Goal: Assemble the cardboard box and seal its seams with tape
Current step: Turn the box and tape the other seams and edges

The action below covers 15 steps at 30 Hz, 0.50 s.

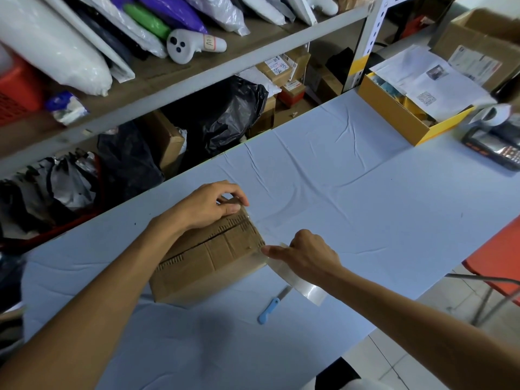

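Observation:
A small brown cardboard box (pixel 208 257) lies on the pale blue table, flaps folded shut with a dark seam running along its top. My left hand (pixel 209 205) rests on the box's far corner, fingers curled over the edge and holding it down. My right hand (pixel 308 254) is at the box's right end, thumb pressing a strip of clear tape (pixel 304 287) against the corner. The tape's free length hangs down from that hand toward the table. The tape roll is not in sight.
A blue-handled knife (pixel 271 306) lies on the table (pixel 365 192) just in front of the box. A yellow box with papers (pixel 394 114) and a handheld scanner (pixel 495 147) sit at the far right. Shelves with bags and parcels stand behind the table. A red chair (pixel 495 257) is at the right.

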### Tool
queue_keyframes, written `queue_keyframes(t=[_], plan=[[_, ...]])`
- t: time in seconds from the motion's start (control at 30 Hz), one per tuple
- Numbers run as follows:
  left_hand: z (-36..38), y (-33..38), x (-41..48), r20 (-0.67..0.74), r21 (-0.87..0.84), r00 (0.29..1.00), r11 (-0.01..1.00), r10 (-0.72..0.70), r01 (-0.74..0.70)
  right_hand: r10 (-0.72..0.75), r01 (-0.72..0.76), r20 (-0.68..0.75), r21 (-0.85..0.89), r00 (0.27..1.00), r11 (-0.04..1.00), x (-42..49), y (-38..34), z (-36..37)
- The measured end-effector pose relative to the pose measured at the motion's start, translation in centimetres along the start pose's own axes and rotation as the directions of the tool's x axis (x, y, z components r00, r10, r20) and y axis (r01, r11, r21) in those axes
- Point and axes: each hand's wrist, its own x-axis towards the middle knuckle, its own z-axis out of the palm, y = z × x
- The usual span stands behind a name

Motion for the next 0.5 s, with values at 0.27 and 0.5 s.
queue_keyframes(t=[0.27,0.5], plan=[[0.1,0.9,-0.9,0.052,0.004,0.999,1.0,0.01,-0.011,-0.002,0.002,-0.017,-0.002,1.0,1.0,0.2,0.0,0.1],[0.3,1.0,-1.4,-0.03,0.128,0.999,0.992,-0.018,0.022,0.001,0.001,-0.045,0.061,0.999,0.998,0.4,-0.2,0.2]])
